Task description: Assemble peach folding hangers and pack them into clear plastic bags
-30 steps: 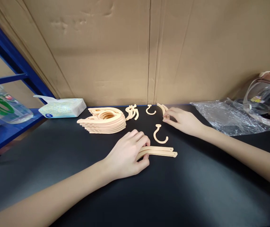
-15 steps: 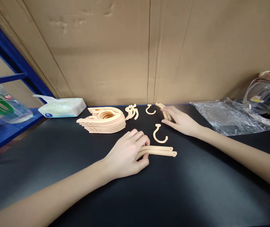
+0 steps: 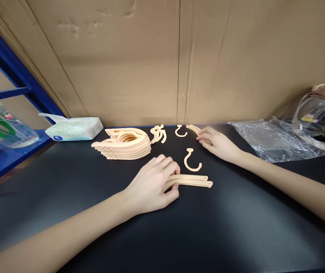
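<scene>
My left hand is closed around a pair of beige plastic hanger arms, whose slim, holed ends point right just above the black table. My right hand lies farther back, its fingers curled over the near ends of more hanger arms; those ends are hidden under the hand. Between the hands a loose hanger hook rests on the table. A second hook lies behind it, left of the right hand.
Stacked beige hanger pieces stand left of centre, beside a bunch of hooks. A tissue pack and a blue frame are at left. Clear plastic film and a strapped clear bottle occupy the right. Cardboard walls the back.
My right hand has shifted slightly right, and its fingers have curled in over the near ends of the far hanger arms. My left hand keeps its hold.
</scene>
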`<state>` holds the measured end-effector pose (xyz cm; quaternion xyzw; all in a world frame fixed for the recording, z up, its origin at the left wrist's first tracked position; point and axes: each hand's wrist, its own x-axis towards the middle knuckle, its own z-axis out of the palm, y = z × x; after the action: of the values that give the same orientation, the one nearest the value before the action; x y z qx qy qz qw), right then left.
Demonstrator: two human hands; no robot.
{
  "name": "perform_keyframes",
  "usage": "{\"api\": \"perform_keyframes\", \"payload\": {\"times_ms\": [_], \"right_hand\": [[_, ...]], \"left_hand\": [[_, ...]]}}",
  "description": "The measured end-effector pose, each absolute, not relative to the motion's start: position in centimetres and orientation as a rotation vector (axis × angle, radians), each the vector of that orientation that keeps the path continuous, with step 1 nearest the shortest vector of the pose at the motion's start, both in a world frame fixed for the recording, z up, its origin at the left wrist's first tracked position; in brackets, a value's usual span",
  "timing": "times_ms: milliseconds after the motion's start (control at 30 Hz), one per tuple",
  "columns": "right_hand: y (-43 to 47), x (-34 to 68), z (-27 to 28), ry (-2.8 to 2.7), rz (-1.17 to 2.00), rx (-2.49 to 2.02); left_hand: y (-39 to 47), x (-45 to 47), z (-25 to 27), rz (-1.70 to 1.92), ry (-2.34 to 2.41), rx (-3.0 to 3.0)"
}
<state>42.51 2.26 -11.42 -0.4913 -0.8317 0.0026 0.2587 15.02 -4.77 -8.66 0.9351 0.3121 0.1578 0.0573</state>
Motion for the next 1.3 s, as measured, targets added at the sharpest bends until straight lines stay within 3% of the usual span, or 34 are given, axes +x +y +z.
{"api": "perform_keyframes", "payload": {"times_ms": [800, 1000, 1300], "right_hand": [[1.2, 41.6, -10.8, -2.215, -0.199, -1.221], [1.4, 41.7, -10.9, -2.213, -0.220, -1.200], [1.5, 41.8, -10.8, -2.233, -0.246, -1.150]], "left_hand": [[-4.5, 15.5, -7.7, 0.570, 1.105, 2.935], [-2.3, 17.8, -7.6, 0.128, 1.292, 3.228], [0.8, 20.5, -7.3, -0.077, 1.767, 3.150]]}}
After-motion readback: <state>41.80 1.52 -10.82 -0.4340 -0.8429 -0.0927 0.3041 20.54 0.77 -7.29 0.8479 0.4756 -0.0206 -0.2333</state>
